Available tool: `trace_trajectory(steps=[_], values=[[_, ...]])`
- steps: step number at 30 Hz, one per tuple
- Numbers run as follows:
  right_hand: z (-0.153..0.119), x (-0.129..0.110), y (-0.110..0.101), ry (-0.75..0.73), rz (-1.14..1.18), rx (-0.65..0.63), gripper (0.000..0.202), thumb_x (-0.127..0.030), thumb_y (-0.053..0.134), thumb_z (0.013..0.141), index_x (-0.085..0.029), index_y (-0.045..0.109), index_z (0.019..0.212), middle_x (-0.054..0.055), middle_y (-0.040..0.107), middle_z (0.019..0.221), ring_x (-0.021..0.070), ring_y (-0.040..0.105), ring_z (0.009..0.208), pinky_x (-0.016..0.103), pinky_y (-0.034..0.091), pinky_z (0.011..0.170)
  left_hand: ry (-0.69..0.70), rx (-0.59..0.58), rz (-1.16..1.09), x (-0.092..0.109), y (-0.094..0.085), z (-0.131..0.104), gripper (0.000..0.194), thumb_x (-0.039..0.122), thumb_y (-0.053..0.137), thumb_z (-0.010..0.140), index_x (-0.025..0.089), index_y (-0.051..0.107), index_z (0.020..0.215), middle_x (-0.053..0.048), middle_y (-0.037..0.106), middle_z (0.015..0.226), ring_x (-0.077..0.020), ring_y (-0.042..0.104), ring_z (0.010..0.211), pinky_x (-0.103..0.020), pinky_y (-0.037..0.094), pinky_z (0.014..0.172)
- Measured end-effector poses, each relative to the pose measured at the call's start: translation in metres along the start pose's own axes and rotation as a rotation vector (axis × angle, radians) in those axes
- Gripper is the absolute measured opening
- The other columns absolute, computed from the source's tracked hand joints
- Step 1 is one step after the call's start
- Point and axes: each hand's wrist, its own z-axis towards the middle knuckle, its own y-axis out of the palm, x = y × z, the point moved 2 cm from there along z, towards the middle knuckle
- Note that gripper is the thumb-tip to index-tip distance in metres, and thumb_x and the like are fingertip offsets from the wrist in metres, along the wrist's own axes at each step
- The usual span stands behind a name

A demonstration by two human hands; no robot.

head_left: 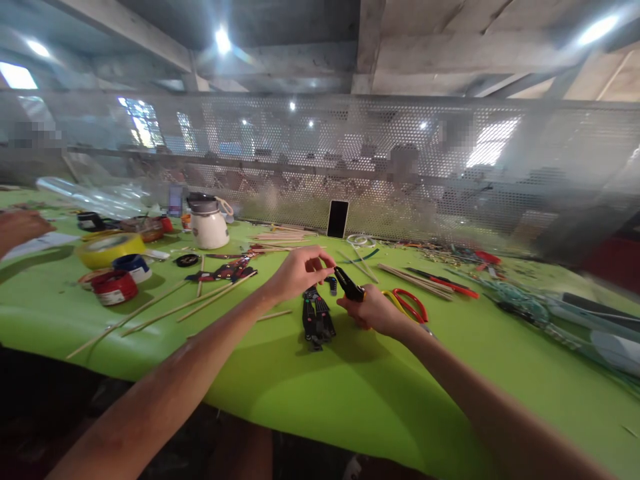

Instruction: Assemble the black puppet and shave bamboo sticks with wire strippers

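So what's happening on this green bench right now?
A person works at a green table. The right hand grips a black-and-yellow tool, and the left hand pinches at its tip. A bundle of black parts lies just below the hands, with red-handled scissors to the right. Thin wooden sticks, tape rolls and a white kettle sit further left. Another person's hand shows at the far left edge.

We see a craft workshop: a long green worktable [350, 393] strewn with thin wooden sticks [200, 301], tape rolls [107, 248] and red-handled scissors [411, 305].
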Motion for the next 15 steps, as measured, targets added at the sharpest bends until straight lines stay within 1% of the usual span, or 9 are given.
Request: trace_trajectory(steps=[5, 9, 10, 12, 14, 15], values=[[-0.002, -0.003, -0.001, -0.024, -0.004, -0.023, 0.038, -0.042, 0.059, 0.08, -0.021, 0.043, 0.054, -0.002, 0.045, 0.043, 0.009, 0.037, 0.039, 0.025, 0.028, 0.041, 0.103, 0.071, 0.102, 0.008, 0.0, -0.002, 0.015, 0.029, 0.064, 0.089, 0.015, 0.065, 0.09, -0.003, 0.061, 0.081, -0.0093, 0.056, 0.065, -0.021, 0.047, 0.061], [0.0, 0.0, 0.0, -0.02, -0.003, -0.007, 0.037, -0.041, 0.06, 0.08, -0.021, 0.043, 0.054, -0.002, 0.044, 0.043, 0.0089, 0.037, 0.039, 0.025, 0.026, 0.041, 0.106, 0.079, 0.124, 0.011, 0.002, -0.001, 0.013, 0.028, 0.064, 0.089, 0.015, 0.064, 0.088, -0.003, 0.06, 0.082, -0.0092, 0.056, 0.064, -0.021, 0.047, 0.06], [0.001, 0.001, 0.001, -0.014, -0.001, 0.002, 0.037, -0.041, 0.061, 0.079, -0.021, 0.043, 0.055, -0.003, 0.044, 0.044, 0.009, 0.037, 0.039, 0.025, 0.026, 0.041, 0.098, 0.071, 0.11, 0.009, 0.002, 0.0, 0.013, 0.029, 0.063, 0.089, 0.015, 0.063, 0.089, -0.003, 0.061, 0.083, -0.0094, 0.057, 0.064, -0.021, 0.048, 0.06], [0.0, 0.001, 0.001, 0.002, 0.004, 0.021, 0.037, -0.043, 0.061, 0.08, -0.021, 0.042, 0.056, -0.003, 0.044, 0.045, 0.0091, 0.038, 0.04, 0.025, 0.026, 0.041, 0.067, 0.06, 0.066, 0.002, -0.001, 0.001, 0.016, 0.029, 0.061, 0.091, 0.016, 0.062, 0.099, -0.005, 0.064, 0.091, -0.01, 0.06, 0.066, -0.021, 0.049, 0.06], [-0.002, -0.002, 0.0, 0.011, 0.011, 0.03, 0.04, -0.048, 0.058, 0.082, -0.021, 0.042, 0.058, -0.003, 0.044, 0.047, 0.0092, 0.039, 0.04, 0.024, 0.027, 0.041, 0.015, 0.06, 0.069, -0.007, -0.011, -0.004, 0.024, 0.03, 0.06, 0.091, 0.018, 0.058, 0.111, -0.007, 0.065, 0.102, -0.0116, 0.062, 0.07, -0.023, 0.05, 0.062], [-0.004, -0.005, -0.001, 0.01, 0.014, 0.028, 0.041, -0.051, 0.056, 0.083, -0.021, 0.042, 0.059, -0.003, 0.044, 0.048, 0.0092, 0.039, 0.041, 0.024, 0.028, 0.042, -0.016, 0.06, 0.109, -0.01, -0.018, -0.011, 0.027, 0.031, 0.061, 0.09, 0.018, 0.057, 0.114, -0.007, 0.065, 0.104, -0.0129, 0.063, 0.072, -0.024, 0.05, 0.063]])
